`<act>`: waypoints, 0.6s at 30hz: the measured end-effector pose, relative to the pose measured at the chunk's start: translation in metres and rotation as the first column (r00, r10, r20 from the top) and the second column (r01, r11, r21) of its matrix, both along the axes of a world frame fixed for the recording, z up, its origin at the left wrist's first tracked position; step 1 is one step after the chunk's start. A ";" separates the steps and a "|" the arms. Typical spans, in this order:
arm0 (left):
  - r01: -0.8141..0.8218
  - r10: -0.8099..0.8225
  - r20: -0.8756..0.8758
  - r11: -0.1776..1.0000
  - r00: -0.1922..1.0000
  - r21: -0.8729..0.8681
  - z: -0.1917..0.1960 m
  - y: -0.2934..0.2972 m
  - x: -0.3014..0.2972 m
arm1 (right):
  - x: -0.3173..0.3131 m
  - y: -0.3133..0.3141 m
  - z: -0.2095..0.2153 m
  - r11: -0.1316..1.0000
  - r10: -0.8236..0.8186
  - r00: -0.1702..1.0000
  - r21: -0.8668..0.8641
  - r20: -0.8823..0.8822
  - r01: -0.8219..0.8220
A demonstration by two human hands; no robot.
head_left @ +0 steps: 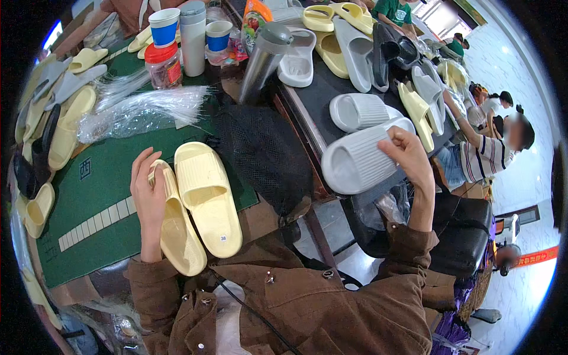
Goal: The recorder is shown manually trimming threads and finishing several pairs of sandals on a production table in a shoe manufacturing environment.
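My left hand [148, 198] is closed on the strap end of a pale yellow slipper [182, 236], thumb and fingers at its outer side. Close against it on the right is a matching yellow slipper [213, 207], sole down, with a small round sticker at the heel. My right hand [412, 158] pinches the ribbed strap of a light grey slipper [358, 163] over the edge of the dark table on the right. Just behind that one lies another grey slipper [358, 111].
Bundled clear plastic strips [145, 112] lie on the green mat [94, 189], with piled slippers at left. A steel flask [266, 62], a red-lidded jar [163, 65] and paper cups stand behind. A black mesh bag [263, 154] fills the gap. More slippers and seated people are at right.
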State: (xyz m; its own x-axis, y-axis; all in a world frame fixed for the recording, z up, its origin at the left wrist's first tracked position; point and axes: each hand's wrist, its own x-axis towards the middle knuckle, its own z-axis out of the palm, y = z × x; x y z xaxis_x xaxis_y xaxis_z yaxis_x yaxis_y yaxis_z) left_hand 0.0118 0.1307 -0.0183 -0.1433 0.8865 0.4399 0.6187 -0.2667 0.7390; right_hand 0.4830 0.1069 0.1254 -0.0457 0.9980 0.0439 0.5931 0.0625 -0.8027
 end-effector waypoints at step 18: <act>0.057 -0.122 -0.338 0.979 0.933 -0.195 0.025 -0.127 0.027 | 0.068 0.018 -0.026 0.983 -0.132 0.957 0.161 0.257 0.093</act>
State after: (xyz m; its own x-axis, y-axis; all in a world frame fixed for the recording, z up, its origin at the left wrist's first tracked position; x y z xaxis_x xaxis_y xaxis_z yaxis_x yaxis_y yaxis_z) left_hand 0.0385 0.0038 0.0071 0.0730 0.9571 0.2803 0.8246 -0.2160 0.5229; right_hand 0.5511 0.1253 0.0989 0.0367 0.9810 0.1906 0.7936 0.0873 -0.6022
